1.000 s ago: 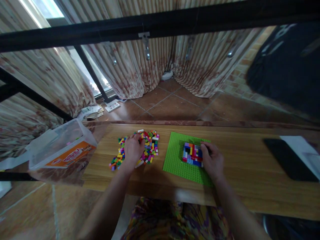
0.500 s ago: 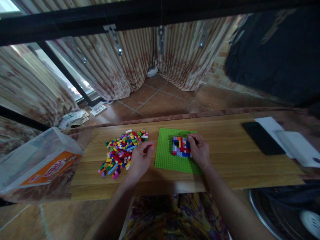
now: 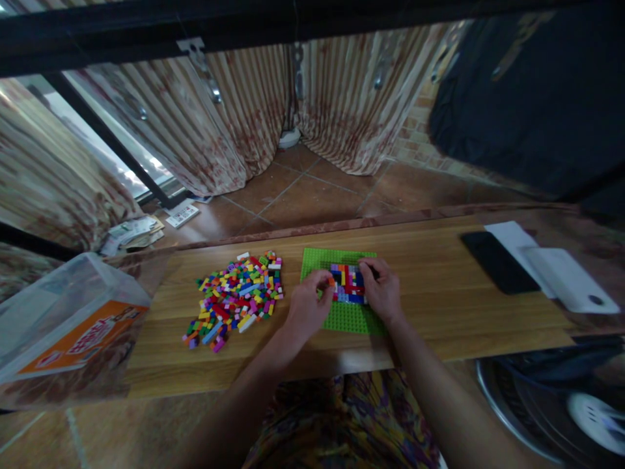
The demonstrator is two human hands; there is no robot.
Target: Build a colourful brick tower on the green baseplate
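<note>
My left hand [image 3: 308,299] is over the left side of the green baseplate [image 3: 354,320], its thumb and fingers pinching a small orange brick [image 3: 332,282]. The brick is beside the left edge of a flat, multicoloured brick build [image 3: 347,284], which sits on the plate with red, blue, yellow and lilac pieces showing. My right hand [image 3: 383,290] is closed at the right edge of that build, thumb and forefinger against it. The hand covers the build's right side.
A pile of loose bricks [image 3: 239,293] lies left of the baseplate on the wooden table [image 3: 430,273]. A clear plastic box [image 3: 73,312] with an orange label stands at the far left. At the right lie a black phone-like slab [image 3: 499,262] and a white device [image 3: 572,279].
My left hand has moved right from beside the pile to over the baseplate, carrying the orange brick. My right hand stays at the build's right edge. The view has shifted slightly.
</note>
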